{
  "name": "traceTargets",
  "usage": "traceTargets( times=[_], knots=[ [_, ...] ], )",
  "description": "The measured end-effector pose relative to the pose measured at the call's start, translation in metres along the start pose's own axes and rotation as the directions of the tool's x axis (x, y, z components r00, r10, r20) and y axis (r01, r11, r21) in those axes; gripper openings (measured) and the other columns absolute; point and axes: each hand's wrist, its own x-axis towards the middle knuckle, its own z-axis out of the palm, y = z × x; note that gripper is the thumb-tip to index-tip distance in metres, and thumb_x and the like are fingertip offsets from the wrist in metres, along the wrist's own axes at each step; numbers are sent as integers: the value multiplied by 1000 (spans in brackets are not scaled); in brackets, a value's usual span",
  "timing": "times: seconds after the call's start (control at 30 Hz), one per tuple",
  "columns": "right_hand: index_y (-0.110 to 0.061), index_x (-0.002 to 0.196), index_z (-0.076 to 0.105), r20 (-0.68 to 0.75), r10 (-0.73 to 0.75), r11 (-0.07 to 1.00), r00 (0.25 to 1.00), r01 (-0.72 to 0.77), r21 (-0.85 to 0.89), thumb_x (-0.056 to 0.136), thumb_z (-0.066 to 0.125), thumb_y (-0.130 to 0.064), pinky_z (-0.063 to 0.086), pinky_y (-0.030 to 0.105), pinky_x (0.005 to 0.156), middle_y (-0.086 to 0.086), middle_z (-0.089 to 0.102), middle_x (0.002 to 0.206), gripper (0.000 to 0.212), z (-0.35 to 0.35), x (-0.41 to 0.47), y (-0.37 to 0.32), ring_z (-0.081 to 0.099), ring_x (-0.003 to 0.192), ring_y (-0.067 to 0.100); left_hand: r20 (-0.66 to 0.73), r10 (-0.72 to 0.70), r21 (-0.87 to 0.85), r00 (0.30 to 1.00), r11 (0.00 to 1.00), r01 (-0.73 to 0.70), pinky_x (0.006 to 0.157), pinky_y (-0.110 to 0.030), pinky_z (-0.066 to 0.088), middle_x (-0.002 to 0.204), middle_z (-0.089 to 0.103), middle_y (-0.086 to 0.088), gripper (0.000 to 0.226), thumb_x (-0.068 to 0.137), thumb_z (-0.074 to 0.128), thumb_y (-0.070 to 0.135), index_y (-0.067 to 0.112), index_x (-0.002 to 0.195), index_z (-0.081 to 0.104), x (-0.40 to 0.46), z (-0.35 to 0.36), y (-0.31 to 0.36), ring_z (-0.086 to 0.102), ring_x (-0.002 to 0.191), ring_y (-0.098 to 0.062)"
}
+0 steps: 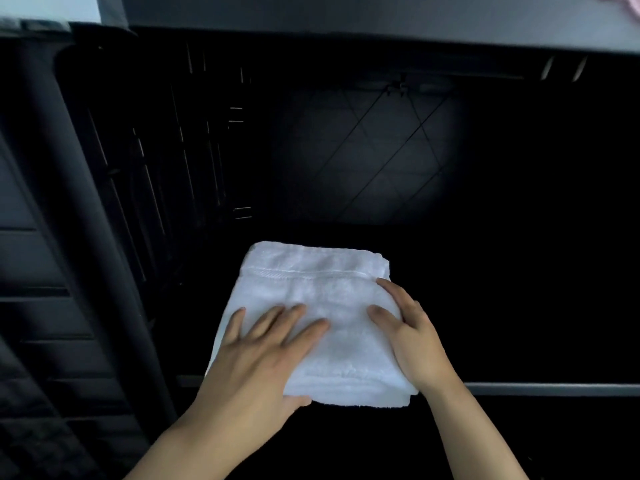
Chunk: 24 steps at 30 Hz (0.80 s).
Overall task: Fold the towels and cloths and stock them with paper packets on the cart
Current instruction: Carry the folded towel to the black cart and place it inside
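Dark, dim cart shelf (519, 341), apparently bearing one folded white towel (322, 296).

I counted one folded white towel (318, 320) under my grip, and two hands on it: my left hand (256, 362) and my right hand (412, 341). Nothing more was countable.

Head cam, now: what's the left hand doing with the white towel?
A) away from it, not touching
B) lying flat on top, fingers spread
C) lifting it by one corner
B: the left hand lies flat on the folded towel, fingers spread, thumb at its near edge.
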Motion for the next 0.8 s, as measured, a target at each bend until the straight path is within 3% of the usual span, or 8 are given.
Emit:
traceTargets(
  times=[0.1,0.27,0.33,0.47,0.53,0.6,0.67,0.8],
  knots=[
    [-62,130,56,-32,-17,1000,999,18,7,79,71,-53,53,41,105,-23,49,135,53,-3,-2,-2,58,123,6,-28,4,-27,1000,1000,-5,113,-54,40,157,47,11,97,65,65,79,49,152,36,7,4,-8,50,141,-15],
    [-54,133,59,-33,-63,997,997,65,34,77,71,-51,56,38,102,-26,52,138,58,-5,-5,-2,60,124,4,-73,-22,-117,997,993,13,126,-47,15,167,22,22,87,75,32,88,59,155,15,19,9,-23,24,154,-6],
    [-53,134,59,-15,-90,995,996,91,45,79,72,-50,57,33,98,-26,52,139,57,-5,-6,-2,60,124,3,-89,-38,-115,995,993,27,127,-46,11,168,16,24,87,77,32,89,59,155,8,26,11,-30,18,155,-4],
    [-53,136,58,14,-169,986,986,169,-3,81,71,-49,54,12,84,-29,49,141,57,-1,-6,1,56,123,-8,-98,-80,-92,992,993,71,126,-49,11,169,15,20,85,83,46,81,58,156,8,45,15,-43,17,156,-7],
    [-55,138,54,42,-211,974,977,213,-70,82,71,-51,51,10,88,-33,44,145,59,1,-6,3,47,129,-14,-92,-96,-88,991,992,88,126,-51,12,170,16,19,84,84,49,79,57,156,10,54,16,-47,18,156,-8],
    [-57,143,48,91,-261,947,961,273,-168,81,73,-55,45,17,101,-36,34,151,68,5,-7,4,36,138,-14,-86,-109,-88,990,991,101,126,-52,11,170,17,19,84,84,49,79,56,156,11,60,18,-50,18,156,-9],
    [-57,150,37,141,-307,881,941,337,-332,77,75,-59,35,26,114,-34,20,160,82,13,-7,5,24,148,-6,-96,-118,-96,988,989,108,126,-52,11,169,18,19,84,84,50,79,56,155,12,64,20,-54,18,156,-9],
    [-47,160,20,236,-447,543,863,471,-695,84,68,-66,6,41,126,-25,-2,170,92,32,-1,0,-11,158,6,-132,-108,-84,985,992,98,124,-49,14,168,22,19,85,83,51,81,55,155,15,66,23,-60,24,154,-9]
  ],
)
